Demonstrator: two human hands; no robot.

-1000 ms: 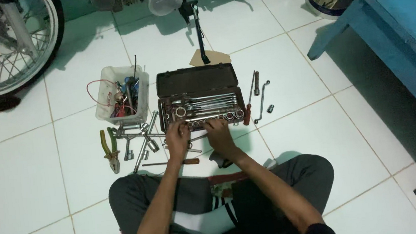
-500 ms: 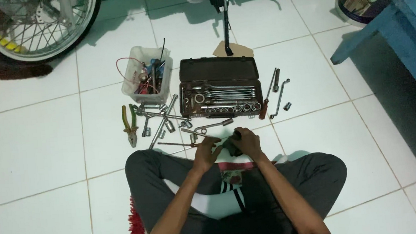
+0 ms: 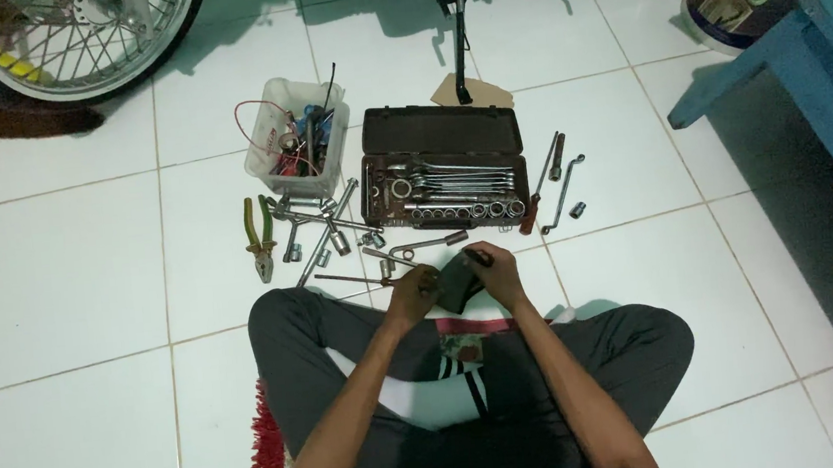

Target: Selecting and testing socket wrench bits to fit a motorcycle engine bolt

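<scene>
A small dark, flat, roughly rectangular object (image 3: 457, 283) is held between both hands just above the lap, over the white tiled floor (image 3: 69, 284). The left hand (image 3: 413, 290) is closed on its left edge, fingers curled together around it; the right hand (image 3: 496, 271) is closed over its upper right corner, with the fingers bent down onto it. What the object is made of cannot be told. Its long axis is tilted, running from lower left up toward the right hand, and both hands are touching it, so neither is nearer.

A thin reddish-brown metal rod (image 3: 350, 280) is seen lying on the tiles just to the left of the left hand, its long axis nearly level and its near end close to that hand's fingers; whether it is touched cannot be told.

Just beyond the hands, an open dark brown socket-set case (image 3: 436, 130) is laid out with chrome spanners and sockets in it. To its left, a clear plastic tub (image 3: 262, 149) filled with wires and small tools is placed, with green-handled pliers (image 3: 258, 240) and loose chrome sockets and bars (image 3: 320, 224) scattered beside it. A spoked motorcycle wheel (image 3: 78, 38) is seen at the top left, and a blue wooden bench (image 3: 825, 78) at the right.
</scene>
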